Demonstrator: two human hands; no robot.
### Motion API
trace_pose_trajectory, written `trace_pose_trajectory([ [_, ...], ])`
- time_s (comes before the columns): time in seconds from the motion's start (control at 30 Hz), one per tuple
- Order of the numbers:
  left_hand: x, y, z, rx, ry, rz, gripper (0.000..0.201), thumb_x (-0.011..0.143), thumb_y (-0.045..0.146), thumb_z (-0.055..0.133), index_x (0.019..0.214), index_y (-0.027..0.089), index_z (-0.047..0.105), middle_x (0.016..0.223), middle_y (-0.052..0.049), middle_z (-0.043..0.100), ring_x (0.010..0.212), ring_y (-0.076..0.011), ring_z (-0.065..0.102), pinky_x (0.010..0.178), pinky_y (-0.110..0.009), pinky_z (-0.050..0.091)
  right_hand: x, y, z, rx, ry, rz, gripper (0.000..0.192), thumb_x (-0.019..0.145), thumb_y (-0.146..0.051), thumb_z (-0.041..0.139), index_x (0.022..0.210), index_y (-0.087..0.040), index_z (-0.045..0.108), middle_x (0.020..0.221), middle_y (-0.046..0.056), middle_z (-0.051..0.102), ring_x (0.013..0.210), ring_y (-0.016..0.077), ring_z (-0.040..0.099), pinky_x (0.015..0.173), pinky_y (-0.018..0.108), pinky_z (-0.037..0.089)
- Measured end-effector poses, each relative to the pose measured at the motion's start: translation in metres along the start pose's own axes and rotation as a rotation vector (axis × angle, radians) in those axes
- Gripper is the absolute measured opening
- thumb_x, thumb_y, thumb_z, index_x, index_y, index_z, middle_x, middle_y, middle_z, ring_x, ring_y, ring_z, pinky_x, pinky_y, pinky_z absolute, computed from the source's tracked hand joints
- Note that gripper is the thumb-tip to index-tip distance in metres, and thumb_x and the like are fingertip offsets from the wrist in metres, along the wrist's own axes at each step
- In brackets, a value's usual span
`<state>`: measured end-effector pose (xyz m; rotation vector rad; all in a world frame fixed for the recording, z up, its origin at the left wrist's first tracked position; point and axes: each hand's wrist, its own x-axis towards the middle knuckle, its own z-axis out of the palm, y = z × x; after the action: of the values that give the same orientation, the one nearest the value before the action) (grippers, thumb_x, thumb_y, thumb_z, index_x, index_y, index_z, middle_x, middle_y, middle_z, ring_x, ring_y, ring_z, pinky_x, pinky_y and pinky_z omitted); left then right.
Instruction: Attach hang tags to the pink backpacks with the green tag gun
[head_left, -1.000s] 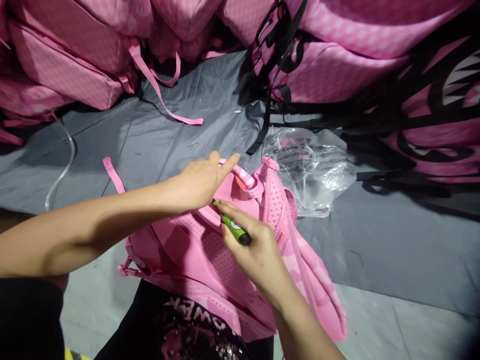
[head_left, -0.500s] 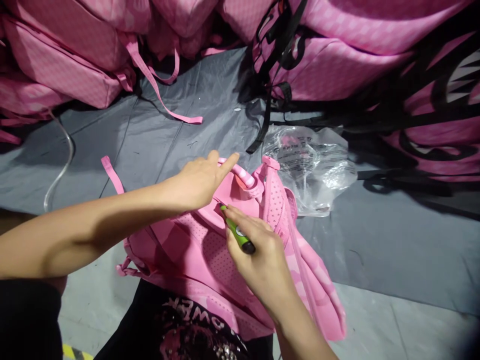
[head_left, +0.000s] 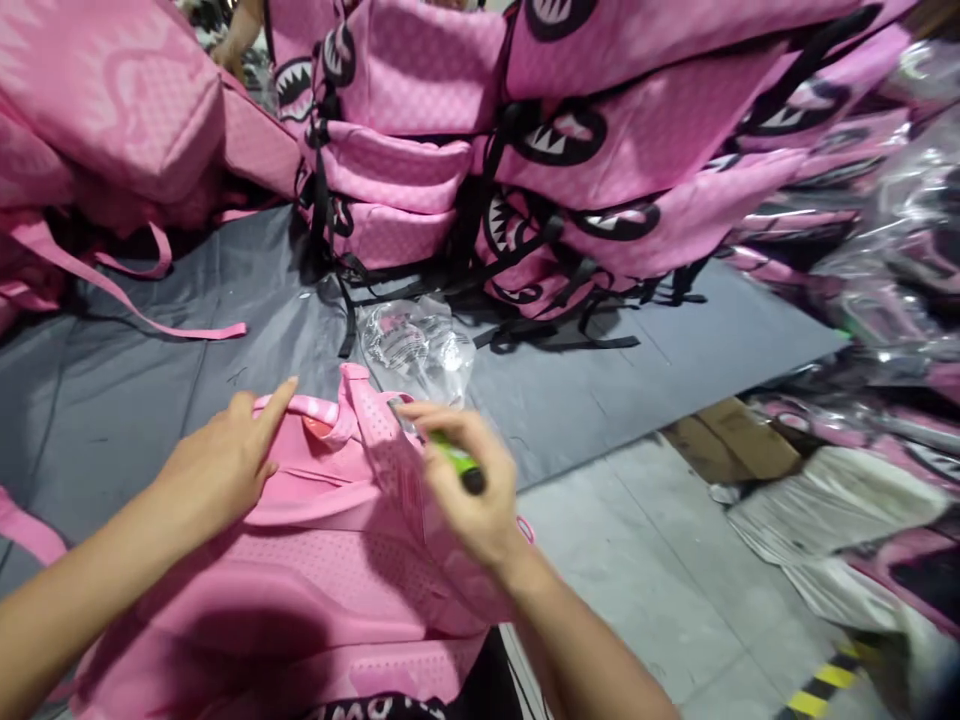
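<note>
We pin the pink backpack (head_left: 300,560) with flat, open left hand (head_left: 225,465) | right hand (head_left: 465,490) grips green tool (head_left: 456,462) at its shoulder strap (head_left: 390,455) | strap work looks unfinished.

Even overhead light, soft shadows under the stacked bags (head_left: 420,150), motion blur throughout, glare on plastic at right.

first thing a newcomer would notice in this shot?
Pink everywhere: a wall of stacked pink backpacks with black toothy-mouth prints fills the back. In front, a pink backpack lies on the person's lap, the left hand resting near its top handle. The right hand grips a green tool beside a strap, with a clear plastic bag just behind.
</note>
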<state>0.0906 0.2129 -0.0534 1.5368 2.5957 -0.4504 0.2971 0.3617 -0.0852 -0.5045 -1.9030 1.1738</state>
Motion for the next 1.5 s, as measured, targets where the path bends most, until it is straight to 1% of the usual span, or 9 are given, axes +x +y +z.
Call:
trace_pose_trajectory([
  [0.07, -0.016, 0.001, 0.000, 0.002, 0.066, -0.013, 0.073, 0.093, 0.025, 0.045, 0.159, 0.025, 0.013, 0.130, -0.018, 0.050, 0.100, -0.0328, 0.064, 0.069, -0.040, 0.055, 0.011, 0.037, -0.036, -0.325, 0.177, 0.060, 0.025, 0.084, -0.013, 0.048, 0.102, -0.019, 0.065, 0.095, 0.006, 0.073, 0.090, 0.0185, 0.069, 0.085, 0.032, 0.054],
  [0.13, -0.030, 0.002, 0.000, 0.002, 0.106, -0.033, 0.071, 0.094, 0.025, 0.044, 0.159, 0.025, 0.015, 0.130, -0.018, 0.050, 0.100, -0.0325, 0.064, 0.069, -0.041, 0.056, 0.030, 0.085, -0.062, -0.724, 0.041, 0.248, 0.031, 0.082, -0.010, 0.048, 0.103, -0.017, 0.069, 0.096, 0.009, 0.073, 0.092, 0.0215, 0.069, 0.087, 0.034, 0.053],
  [0.3, -0.035, 0.004, 0.002, -0.030, 0.083, -0.070, 0.073, 0.093, 0.023, 0.048, 0.159, 0.025, 0.017, 0.133, -0.016, 0.048, 0.107, -0.0315, 0.063, 0.075, -0.040, 0.057, 0.103, 0.158, -0.079, -0.836, 0.017, 0.275, 0.045, 0.080, -0.008, 0.051, 0.122, -0.010, 0.067, 0.123, 0.020, 0.065, 0.114, 0.0311, 0.062, 0.097, 0.040, 0.050],
  [0.47, -0.024, 0.006, 0.000, -0.043, 0.054, -0.091, 0.073, 0.093, 0.021, 0.049, 0.159, 0.025, 0.017, 0.136, -0.016, 0.046, 0.112, -0.0302, 0.062, 0.078, -0.038, 0.056, 0.138, 0.148, -0.051, -0.820, -0.082, 0.185, 0.045, 0.094, -0.030, 0.051, 0.134, -0.011, 0.057, 0.136, 0.020, 0.058, 0.124, 0.0330, 0.054, 0.105, 0.047, 0.043],
  [0.67, -0.020, 0.006, 0.001, -0.045, 0.033, -0.090, 0.075, 0.093, 0.021, 0.049, 0.159, 0.025, 0.015, 0.135, -0.016, 0.046, 0.111, -0.0301, 0.062, 0.078, -0.039, 0.056, 0.088, 0.151, -0.018, -0.716, -0.443, 0.136, 0.025, 0.080, -0.019, 0.069, 0.105, -0.023, 0.070, 0.113, 0.010, 0.070, 0.107, 0.0245, 0.063, 0.089, 0.031, 0.050],
  [0.87, -0.022, 0.002, 0.006, -0.063, 0.075, -0.078, 0.070, 0.094, 0.024, 0.046, 0.159, 0.025, 0.020, 0.135, -0.016, 0.048, 0.111, -0.0305, 0.062, 0.079, -0.040, 0.057, 0.063, 0.162, -0.071, -0.595, -0.143, 0.442, 0.024, 0.088, -0.015, 0.048, 0.106, -0.015, 0.064, 0.118, 0.015, 0.067, 0.111, 0.0254, 0.063, 0.084, 0.030, 0.049],
  [1.07, -0.015, 0.001, 0.005, -0.075, 0.056, -0.041, 0.067, 0.095, 0.026, 0.038, 0.159, 0.021, 0.018, 0.132, -0.018, 0.050, 0.104, -0.0327, 0.065, 0.074, -0.042, 0.056, 0.088, 0.174, -0.057, -0.145, -0.088, 0.777, 0.028, 0.081, -0.036, 0.065, 0.063, -0.018, 0.053, 0.051, 0.002, 0.057, 0.042, 0.0134, 0.051, 0.039, 0.022, 0.035],
  [1.27, -0.019, 0.000, 0.001, -0.053, 0.067, -0.039, 0.066, 0.096, 0.028, 0.036, 0.158, 0.020, 0.017, 0.133, -0.017, 0.048, 0.105, -0.0313, 0.064, 0.078, -0.040, 0.056, 0.131, 0.160, -0.076, 0.267, 0.005, 0.685, 0.014, 0.079, -0.032, 0.061, 0.081, -0.020, 0.055, 0.060, -0.002, 0.059, 0.050, 0.0090, 0.048, 0.044, 0.017, 0.039],
  [1.5, -0.014, -0.002, 0.008, -0.058, 0.067, -0.027, 0.067, 0.095, 0.028, 0.039, 0.158, 0.021, 0.018, 0.132, -0.017, 0.049, 0.103, -0.0316, 0.064, 0.076, -0.040, 0.055, 0.076, 0.166, -0.081, 0.203, -0.202, 0.647, 0.008, 0.068, -0.019, 0.064, 0.074, -0.016, 0.060, 0.060, 0.005, 0.063, 0.049, 0.0126, 0.055, 0.037, 0.019, 0.036],
])
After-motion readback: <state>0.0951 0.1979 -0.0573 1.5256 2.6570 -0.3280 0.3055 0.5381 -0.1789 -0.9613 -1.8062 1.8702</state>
